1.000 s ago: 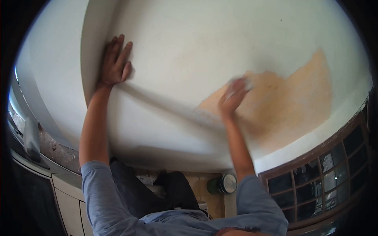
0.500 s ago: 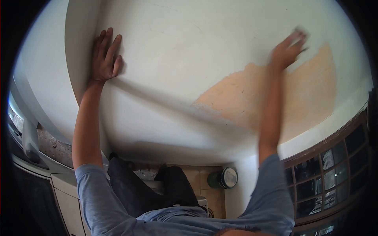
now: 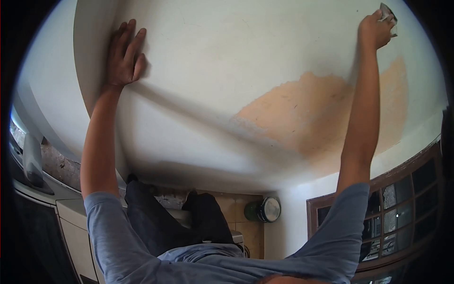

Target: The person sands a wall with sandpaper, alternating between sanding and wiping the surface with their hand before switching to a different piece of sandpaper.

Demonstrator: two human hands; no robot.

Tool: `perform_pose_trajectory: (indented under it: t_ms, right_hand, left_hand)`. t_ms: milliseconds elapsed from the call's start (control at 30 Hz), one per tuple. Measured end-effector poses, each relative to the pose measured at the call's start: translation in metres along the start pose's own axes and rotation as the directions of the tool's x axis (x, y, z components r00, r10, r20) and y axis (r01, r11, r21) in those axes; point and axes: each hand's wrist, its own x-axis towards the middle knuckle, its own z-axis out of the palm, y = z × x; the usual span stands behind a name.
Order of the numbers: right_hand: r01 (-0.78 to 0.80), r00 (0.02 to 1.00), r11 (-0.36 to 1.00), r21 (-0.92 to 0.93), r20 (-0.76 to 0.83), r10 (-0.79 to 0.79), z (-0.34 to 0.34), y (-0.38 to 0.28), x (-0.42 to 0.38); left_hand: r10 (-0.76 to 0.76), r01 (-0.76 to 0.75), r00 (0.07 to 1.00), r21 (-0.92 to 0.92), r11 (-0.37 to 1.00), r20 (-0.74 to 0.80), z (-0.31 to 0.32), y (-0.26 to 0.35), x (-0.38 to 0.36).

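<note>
My left hand (image 3: 126, 54) lies flat against the white wall (image 3: 208, 52) near its left corner, fingers stretched out and nothing held. High on the right, my right hand (image 3: 376, 32) is closed on a small folded piece of sandpaper (image 3: 389, 18), dark on one side and pale on the other. It is at the wall surface, above a bare orange-beige patch (image 3: 283, 106) where the white coat is gone. The right forearm crosses in front of part of that patch.
Below right is a brown-framed window (image 3: 397, 208) with several panes. A green bucket with a pale lid (image 3: 271, 209) stands on the tiled floor (image 3: 254, 232) near the wall. At lower left, a beige cabinet-like unit (image 3: 75, 225) stands close to my left arm.
My right hand has moved up and to the right along the wall, and the sandpaper in it now shows clearly. My left hand stays on the wall; the view has shifted slightly.
</note>
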Motion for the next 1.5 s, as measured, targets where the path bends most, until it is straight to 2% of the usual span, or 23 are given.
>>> perform_pose_trajectory:
  t_ms: [33, 133, 200, 233, 267, 367, 400, 433, 467, 567, 633, 667, 733, 833, 867, 933, 1033, 1100, 1133, 1200, 1300, 1433, 1500]
  right_hand:
    - [0.122, 0.988, 0.99, -0.075, -0.088, -0.128, 0.003, 0.002, 0.004]
    - [-0.097, 0.993, 0.956, 0.277, 0.098, 0.072, -0.034, -0.05, -0.149]
    - [0.236, 0.947, 0.962, 0.135, 0.191, -0.259, -0.039, -0.042, -0.335]
    - [0.254, 0.841, 0.967, 0.016, 0.49, -0.229, -0.072, -0.063, -0.428]
    - [0.221, 0.807, 0.969, 0.109, 0.538, -0.244, -0.082, -0.067, -0.478]
    - [0.242, 0.779, 0.955, 0.169, 0.553, -0.296, -0.076, -0.057, -0.43]
    - [0.345, 0.845, 0.927, 0.149, 0.381, -0.376, -0.055, -0.042, -0.367]
    - [0.224, 0.944, 0.946, 0.235, 0.187, -0.27, -0.033, -0.036, -0.281]
    - [0.083, 0.986, 0.989, 0.121, 0.134, -0.099, -0.023, -0.038, -0.198]
    - [-0.01, 1.0, 0.996, 0.092, 0.015, 0.009, -0.003, -0.029, -0.022]
    - [0.156, 0.967, 0.967, -0.202, -0.169, -0.192, 0.029, 0.002, 0.023]
    - [0.156, 0.969, 0.965, -0.211, -0.158, -0.191, 0.019, -0.008, 0.003]
    - [-0.116, 0.993, 0.973, 0.201, 0.043, 0.11, -0.019, -0.063, -0.071]
    - [0.201, 0.962, 0.976, 0.087, 0.17, -0.213, -0.029, -0.057, -0.27]
    - [0.183, 0.899, 0.983, 0.004, 0.404, -0.169, -0.044, -0.061, -0.361]
    - [0.278, 0.83, 0.957, 0.076, 0.483, -0.28, -0.076, -0.079, -0.453]
    - [0.397, 0.804, 0.89, 0.224, 0.382, -0.455, -0.062, -0.055, -0.396]
    - [0.286, 0.915, 0.888, 0.36, 0.172, -0.364, -0.03, -0.042, -0.286]
    - [0.326, 0.928, 0.928, 0.182, 0.126, -0.351, -0.024, -0.047, -0.219]
    - [0.274, 0.959, 0.941, 0.2, 0.02, -0.284, -0.011, -0.045, -0.115]
    - [0.124, 0.991, 0.976, 0.178, 0.022, -0.13, -0.005, -0.054, -0.068]
    - [0.128, 0.989, 0.986, 0.106, 0.062, -0.135, -0.022, -0.066, -0.218]
    - [0.107, 0.917, 0.99, 0.088, 0.375, -0.133, -0.054, -0.076, -0.403]
  left_hand:
    - [0.001, -0.001, 1.0, 0.007, 1.0, -0.003, 0.0, 0.0, 0.001]
    - [-0.019, 0.019, 1.0, -0.015, 1.0, -0.005, 0.0, 0.004, -0.002]
    - [-0.002, 0.001, 1.0, -0.023, 1.0, -0.007, -0.003, 0.001, 0.0]
    - [-0.008, 0.009, 1.0, -0.016, 1.0, 0.008, -0.005, 0.002, -0.001]
    - [-0.005, 0.005, 1.0, -0.006, 1.0, 0.023, -0.006, 0.002, 0.0]
    - [-0.029, 0.029, 0.999, 0.007, 1.0, 0.021, -0.005, 0.004, -0.001]
    - [-0.037, 0.037, 0.999, -0.004, 0.999, 0.031, -0.005, 0.006, -0.004]
    - [-0.026, 0.026, 0.999, 0.007, 1.0, 0.026, -0.005, 0.003, -0.003]
    - [-0.02, 0.019, 1.0, 0.011, 1.0, 0.023, -0.005, 0.002, -0.003]
    - [-0.021, 0.021, 1.0, -0.017, 1.0, 0.012, -0.002, 0.004, -0.002]
    - [-0.005, 0.005, 1.0, -0.003, 1.0, -0.003, -0.001, 0.0, -0.002]
    - [-0.006, 0.006, 1.0, -0.015, 1.0, 0.004, 0.001, 0.0, -0.002]
    - [-0.005, 0.004, 1.0, -0.04, 0.999, -0.014, 0.001, 0.0, -0.001]
    - [-0.015, 0.015, 1.0, -0.017, 1.0, 0.0, -0.002, 0.002, -0.001]
    - [-0.011, 0.011, 1.0, 0.002, 1.0, -0.011, -0.003, 0.002, -0.002]
    - [-0.026, 0.026, 0.999, 0.006, 1.0, 0.024, -0.004, 0.003, -0.003]
    - [-0.024, 0.024, 1.0, 0.007, 1.0, 0.019, -0.008, 0.0, 0.0]
    - [-0.022, 0.022, 1.0, 0.01, 1.0, 0.018, -0.005, 0.004, -0.001]
    - [-0.032, 0.032, 0.999, -0.008, 0.999, 0.03, -0.005, 0.003, -0.001]
    - [-0.003, 0.002, 1.0, -0.046, 0.999, -0.014, 0.0, 0.001, 0.0]
    - [0.012, -0.012, 1.0, -0.034, 0.999, -0.009, -0.001, 0.0, 0.001]
    - [0.012, -0.013, 1.0, -0.027, 1.0, -0.019, 0.0, 0.001, 0.0]
    - [-0.003, 0.002, 1.0, -0.053, 0.999, -0.016, -0.001, 0.001, 0.001]
